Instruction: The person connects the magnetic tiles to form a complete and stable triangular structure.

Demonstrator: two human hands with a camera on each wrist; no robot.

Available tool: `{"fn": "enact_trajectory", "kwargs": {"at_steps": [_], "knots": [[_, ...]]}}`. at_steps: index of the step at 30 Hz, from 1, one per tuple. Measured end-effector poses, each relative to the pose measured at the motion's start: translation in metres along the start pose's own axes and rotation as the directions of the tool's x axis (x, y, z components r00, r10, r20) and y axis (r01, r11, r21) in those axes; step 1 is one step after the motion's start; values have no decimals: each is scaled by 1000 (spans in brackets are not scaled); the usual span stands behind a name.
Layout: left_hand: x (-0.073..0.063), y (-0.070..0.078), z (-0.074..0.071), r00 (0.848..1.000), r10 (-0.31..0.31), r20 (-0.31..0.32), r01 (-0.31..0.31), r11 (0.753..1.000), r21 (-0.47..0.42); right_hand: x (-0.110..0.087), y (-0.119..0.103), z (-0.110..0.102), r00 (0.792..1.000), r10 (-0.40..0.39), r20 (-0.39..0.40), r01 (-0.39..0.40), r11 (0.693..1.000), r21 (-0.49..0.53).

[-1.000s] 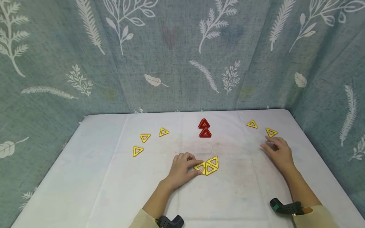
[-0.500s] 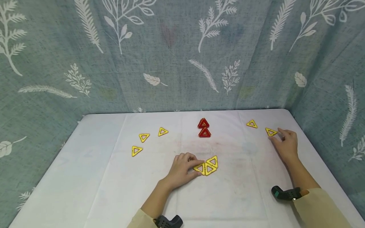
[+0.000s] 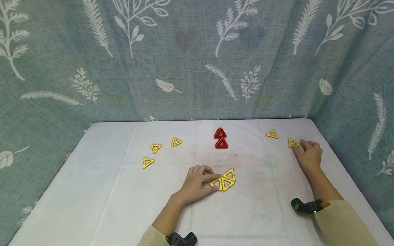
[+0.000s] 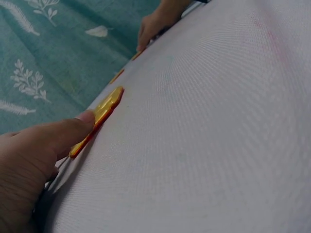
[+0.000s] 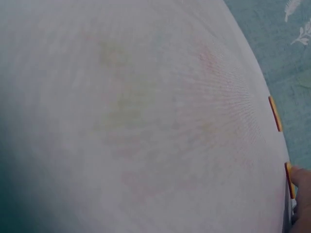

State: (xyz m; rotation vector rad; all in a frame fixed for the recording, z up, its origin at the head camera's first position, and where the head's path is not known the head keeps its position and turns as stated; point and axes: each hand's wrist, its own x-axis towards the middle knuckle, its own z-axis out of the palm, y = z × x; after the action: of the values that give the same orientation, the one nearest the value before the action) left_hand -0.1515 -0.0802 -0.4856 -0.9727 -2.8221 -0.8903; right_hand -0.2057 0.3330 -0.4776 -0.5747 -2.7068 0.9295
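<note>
Three yellow magnetic triangle tiles (image 3: 227, 184) lie joined edge to edge in a fan near the table's middle. My left hand (image 3: 197, 182) pinches the leftmost of them between thumb and forefinger; the left wrist view shows my thumb on the yellow tiles (image 4: 107, 108), which have red edges. At the right, my right hand (image 3: 309, 156) grips a single yellow triangle tile (image 3: 290, 141), its thumb over the near edge and its fingers at the right corner. In the right wrist view only part of that tile (image 5: 290, 179) and a thumb show.
Another yellow triangle (image 3: 272, 134) lies just left of the right hand's tile. Red triangle tiles (image 3: 221, 143) sit in two overlapping groups at the back. Three loose yellow triangles, one nearest the front (image 3: 147, 162), lie at left. A leaf-patterned curtain (image 3: 191, 68) surrounds the table's far sides.
My right hand has moved right and forward to the single yellow tile, and its thumb has come onto it. The left hand has stayed on the joined tiles.
</note>
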Motion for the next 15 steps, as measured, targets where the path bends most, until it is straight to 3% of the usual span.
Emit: {"fn": "enact_trajectory", "kwargs": {"at_steps": [15], "knots": [[0,3,-1,1000,11,-17,-10,1000,25,1,-2,3,999,-46,29,48,996,-80]]}}
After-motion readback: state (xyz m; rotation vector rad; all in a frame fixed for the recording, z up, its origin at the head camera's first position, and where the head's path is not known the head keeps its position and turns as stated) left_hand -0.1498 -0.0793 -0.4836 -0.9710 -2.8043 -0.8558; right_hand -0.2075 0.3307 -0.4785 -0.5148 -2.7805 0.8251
